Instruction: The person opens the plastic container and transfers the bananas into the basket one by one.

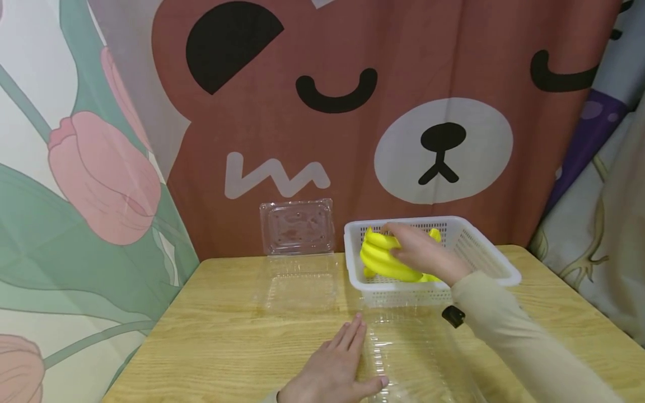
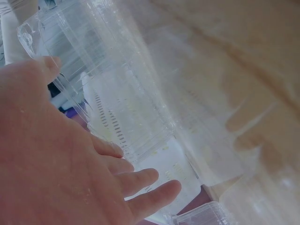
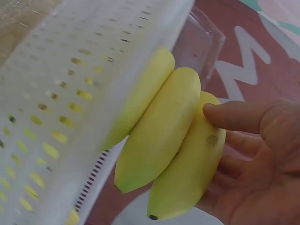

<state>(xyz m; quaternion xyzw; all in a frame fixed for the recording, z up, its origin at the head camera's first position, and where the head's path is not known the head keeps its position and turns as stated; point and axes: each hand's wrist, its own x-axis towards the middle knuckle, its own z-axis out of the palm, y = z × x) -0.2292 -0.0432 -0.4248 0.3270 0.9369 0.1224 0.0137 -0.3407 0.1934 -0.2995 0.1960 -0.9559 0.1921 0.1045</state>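
Head view shows the left hand (image 1: 332, 372) lying flat with straight fingers on a clear, ridged plastic box (image 1: 418, 358) on the wooden desk (image 1: 211, 336). Just behind that box stands a white basket (image 1: 496, 263) full of little holes. Inside the basket, the right hand (image 1: 420, 252) curls around smooth yellow bananas (image 1: 380, 260). Left of the basket lies another clear box (image 1: 297, 282), its lid up.

Two bare hands, one sleeved forearm, wrist-mounted device.

The right hand (image 1: 420, 252) emerges from a long, loose beige sleeve (image 1: 509, 330) of soft-looking fabric reaching to the wrist. A small black block (image 1: 453, 316) sits under that wrist. The left hand (image 1: 332, 369) is ungloved; only a sliver of pale cuff shows at the frame edge. No rings visible.
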